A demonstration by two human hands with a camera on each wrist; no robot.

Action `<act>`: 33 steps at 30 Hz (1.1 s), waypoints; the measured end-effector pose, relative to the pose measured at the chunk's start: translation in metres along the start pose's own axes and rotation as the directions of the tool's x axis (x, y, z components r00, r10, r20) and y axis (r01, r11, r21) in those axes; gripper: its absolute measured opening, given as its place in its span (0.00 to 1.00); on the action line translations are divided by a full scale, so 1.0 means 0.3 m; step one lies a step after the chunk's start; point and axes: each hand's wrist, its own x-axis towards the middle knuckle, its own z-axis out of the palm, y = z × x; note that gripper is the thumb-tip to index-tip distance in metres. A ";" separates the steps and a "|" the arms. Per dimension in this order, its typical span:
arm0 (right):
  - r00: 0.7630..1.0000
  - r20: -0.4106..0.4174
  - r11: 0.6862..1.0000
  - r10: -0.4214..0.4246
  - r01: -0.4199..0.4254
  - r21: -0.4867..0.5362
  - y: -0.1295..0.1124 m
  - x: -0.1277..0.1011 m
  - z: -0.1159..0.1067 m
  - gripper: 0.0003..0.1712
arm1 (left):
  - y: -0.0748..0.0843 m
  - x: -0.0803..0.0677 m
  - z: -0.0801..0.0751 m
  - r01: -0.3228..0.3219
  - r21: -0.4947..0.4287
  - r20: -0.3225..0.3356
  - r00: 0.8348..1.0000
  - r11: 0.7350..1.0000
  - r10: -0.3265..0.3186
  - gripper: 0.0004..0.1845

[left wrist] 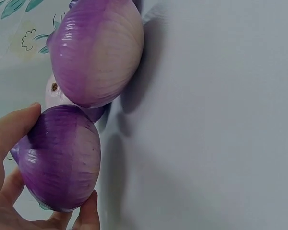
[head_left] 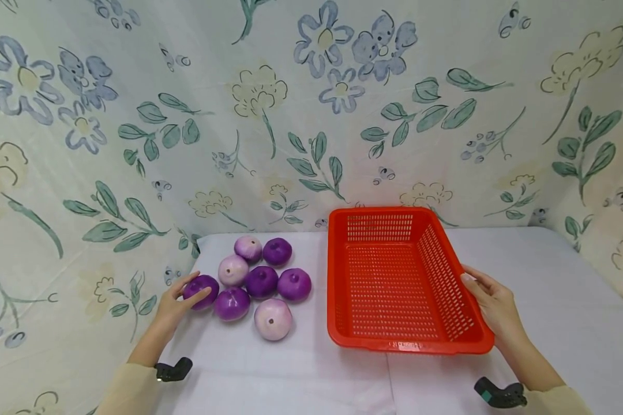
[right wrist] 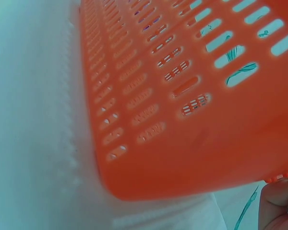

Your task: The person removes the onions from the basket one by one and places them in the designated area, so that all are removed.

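At the left end of a cluster of onions, my left hand holds a dark purple onion, thumb on one side and fingers on the other. The left wrist view shows this onion between the thumb and fingertips, with a larger-looking purple-and-white onion beyond it. My right hand grips the right rim of a red plastic basket, which has slotted walls and nothing inside. Up close in the right wrist view is the basket's outer wall, with curled fingers at its rim.
Near the held onion lie a glossy purple onion, a pale onion, a dark onion and several others. One pale onion sits closest to the front. A floral curtain hangs behind the white-covered table.
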 end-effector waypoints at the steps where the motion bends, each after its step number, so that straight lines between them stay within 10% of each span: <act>1: 1.000 0.000 1.000 0.000 0.000 -0.002 0.000 0.000 0.000 0.40 | -0.004 0.002 0.000 0.000 -0.001 0.000 1.000 1.000 0.000 0.42; 26: 0.989 0.055 0.983 0.138 -0.143 0.115 -0.010 0.009 -0.005 0.37 | -0.032 0.018 -0.017 0.034 0.073 0.019 0.999 0.997 -0.036 0.47; 33: 0.976 0.136 0.974 0.169 -0.187 0.129 -0.018 0.022 -0.045 0.22 | -0.009 0.021 -0.030 -0.016 0.147 0.015 1.000 0.989 0.014 0.47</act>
